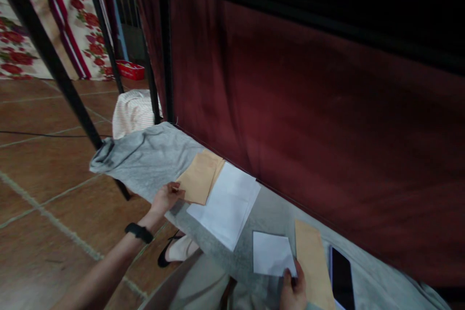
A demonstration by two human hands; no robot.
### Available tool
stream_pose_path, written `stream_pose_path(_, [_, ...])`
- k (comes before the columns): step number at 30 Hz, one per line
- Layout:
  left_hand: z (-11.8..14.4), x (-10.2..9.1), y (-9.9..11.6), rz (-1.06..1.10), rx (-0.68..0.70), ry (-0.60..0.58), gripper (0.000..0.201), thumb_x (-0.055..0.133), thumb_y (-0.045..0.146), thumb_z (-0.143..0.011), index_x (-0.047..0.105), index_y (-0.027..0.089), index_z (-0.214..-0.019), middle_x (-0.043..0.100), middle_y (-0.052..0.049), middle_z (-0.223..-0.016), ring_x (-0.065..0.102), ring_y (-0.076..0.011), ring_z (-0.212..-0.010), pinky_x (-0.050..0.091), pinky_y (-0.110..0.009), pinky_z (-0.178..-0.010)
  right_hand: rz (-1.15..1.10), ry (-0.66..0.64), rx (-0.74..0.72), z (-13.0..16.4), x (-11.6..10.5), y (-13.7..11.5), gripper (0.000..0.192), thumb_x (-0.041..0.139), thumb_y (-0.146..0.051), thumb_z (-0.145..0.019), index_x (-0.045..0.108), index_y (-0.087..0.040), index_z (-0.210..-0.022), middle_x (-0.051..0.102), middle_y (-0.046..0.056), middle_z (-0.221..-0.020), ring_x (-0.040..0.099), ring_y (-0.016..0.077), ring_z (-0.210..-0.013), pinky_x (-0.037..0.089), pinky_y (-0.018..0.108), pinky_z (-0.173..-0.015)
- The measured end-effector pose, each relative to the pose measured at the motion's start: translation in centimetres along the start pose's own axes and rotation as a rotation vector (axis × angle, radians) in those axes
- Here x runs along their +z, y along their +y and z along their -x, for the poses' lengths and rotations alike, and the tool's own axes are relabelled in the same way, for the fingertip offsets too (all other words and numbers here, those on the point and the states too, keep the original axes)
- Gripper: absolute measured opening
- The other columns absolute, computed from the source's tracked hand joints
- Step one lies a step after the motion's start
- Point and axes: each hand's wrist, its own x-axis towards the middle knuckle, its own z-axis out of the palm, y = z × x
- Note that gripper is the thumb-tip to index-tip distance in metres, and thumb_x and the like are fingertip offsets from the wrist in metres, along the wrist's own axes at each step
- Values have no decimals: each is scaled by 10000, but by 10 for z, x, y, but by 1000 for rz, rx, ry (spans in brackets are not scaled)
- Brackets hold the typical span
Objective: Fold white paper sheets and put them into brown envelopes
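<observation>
- The folded white sheet (271,254) lies flat on the grey-covered bed (152,155), near its front edge, just beside a tan envelope (313,261) on its right.
- The right hand (293,290) pinches the sheet's lower right corner, thumb on top and fingers closed on the paper.
- The stack of tan envelopes (199,177) sits farther left on the bed, overlapping the top of a pile of white sheets (227,203).
- The left hand (167,197), a black band on its wrist, rests at the stack's lower left corner, fingers curled together and touching the bottom envelope's edge; whether it truly grips cannot be told.
- To handle the sheet well, a light pinch at the corner seems best, lifting it level so the fold stays closed and the neighbouring envelope is not dragged along.
- Steadying the envelope stack with a flat press would likely stop it sliding on the soft cloth.
- A black phone (342,278) lies at the far right of the bed, just beside the single envelope.
- A dark red curtain (308,121) hangs behind the bed; tiled floor (54,174) lies to the left.
</observation>
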Motion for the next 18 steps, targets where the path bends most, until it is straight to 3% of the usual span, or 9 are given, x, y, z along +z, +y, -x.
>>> stream_pose_path(2, [3, -6, 3, 215, -136, -91, 235, 796, 226, -661, 596, 176, -773, 613, 24, -599, 607, -155, -529, 439, -246, -536, 21, 17, -91, 2, 2, 1, 677, 588, -649, -749, 684, -152, -1197, 672, 171, -1103, 668, 297, -804, 548, 432, -751])
stream_pose_path(5, [19, -8, 6, 621, -351, -263, 333, 853, 122, -563, 585, 183, -751, 633, 27, -615, 595, -114, -504, 437, -203, -497, 45, 27, -297, 7, 2, -11, 578, 544, -597, -824, 674, -163, -1182, 561, 223, -1351, 615, 387, -1139, 503, 519, -951])
stream_pose_path(7, [35, -2, 8, 770, -390, -319, 380, 860, 67, -522, 573, 189, -740, 644, 28, -617, 625, -115, -532, 455, -187, -506, 54, 18, -417, 13, 1, -27, 531, 516, -568, -864, 668, -175, -1186, 502, 219, -1443, 492, 416, -1328, 409, 584, -1074])
stream_pose_path(9, [54, 11, 10, 814, -368, -324, 408, 883, 78, -494, 552, 192, -705, 641, 33, -597, 640, -119, -554, 452, -176, -502, 43, 20, -416, 22, 1, -49, 531, 525, -552, -885, 656, -166, -1225, 441, 217, -1517, 407, 411, -1415, 325, 607, -1142])
stream_pose_path(11, [75, 28, 15, 802, -320, -323, 428, 914, 155, -482, 523, 192, -652, 638, 27, -580, 643, -126, -572, 439, -177, -500, -63, -80, -323, 34, 6, -74, 547, 549, -559, -881, 648, -174, -1257, 515, 197, -1465, 462, 376, -1384, 344, 571, -1147])
stream_pose_path(13, [96, 48, 20, 767, -271, -310, 434, 930, 250, -483, 524, 187, -623, 648, 14, -584, 643, -132, -598, 432, -185, -511, -257, -271, -100, 50, 15, -101, 560, 581, -577, -864, 650, -192, -1265, 620, 162, -1360, 584, 331, -1261, 440, 507, -1085])
stream_pose_path(16, [131, 75, 28, 732, -221, -335, 420, 923, 328, -490, 547, 183, -612, 640, 19, -580, 621, -128, -601, 456, -213, -565, -569, -531, 196, 77, 35, -138, 572, 665, -587, -823, 667, -220, -1261, 670, 123, -1318, 648, 283, -1167, 525, 430, -995])
stream_pose_path(18, [152, 88, 33, 736, -192, -373, 403, 910, 343, -495, 555, 187, -607, 612, 38, -557, 583, -119, -568, 459, -231, -577, -702, -644, 270, 90, 47, -158, 584, 739, -570, -775, 685, -229, -1246, 692, 108, -1291, 672, 266, -1112, 548, 400, -948])
